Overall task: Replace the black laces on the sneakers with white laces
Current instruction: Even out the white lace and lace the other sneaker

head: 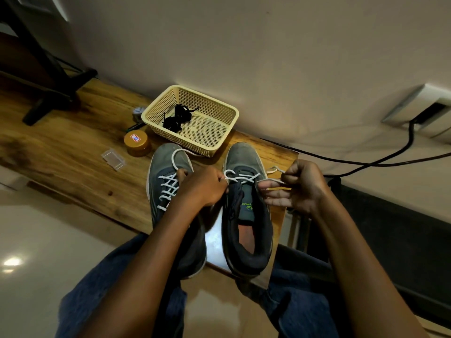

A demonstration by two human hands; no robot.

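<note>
Two grey sneakers stand side by side on the wooden table (73, 152). The left sneaker (168, 162) carries a white lace (168, 189) crossed through several eyelets. On the right sneaker (244, 215) a second white lace (240, 178) crosses only the front eyelets. My left hand (202, 189) lies between the shoes and grips one end of that lace by the right sneaker's front eyelets. My right hand (300, 186) pinches the other end, pulled out to the right of the shoe. The black laces (177, 117) lie bunched in the beige basket (219, 103).
An orange-lidded jar (136, 142) and a small clear plastic case (113, 158) sit left of the sneakers. A black stand (56, 93) rises at the far left. Black cables (380, 162) run along the wall on the right. My knees in blue jeans are below the table edge.
</note>
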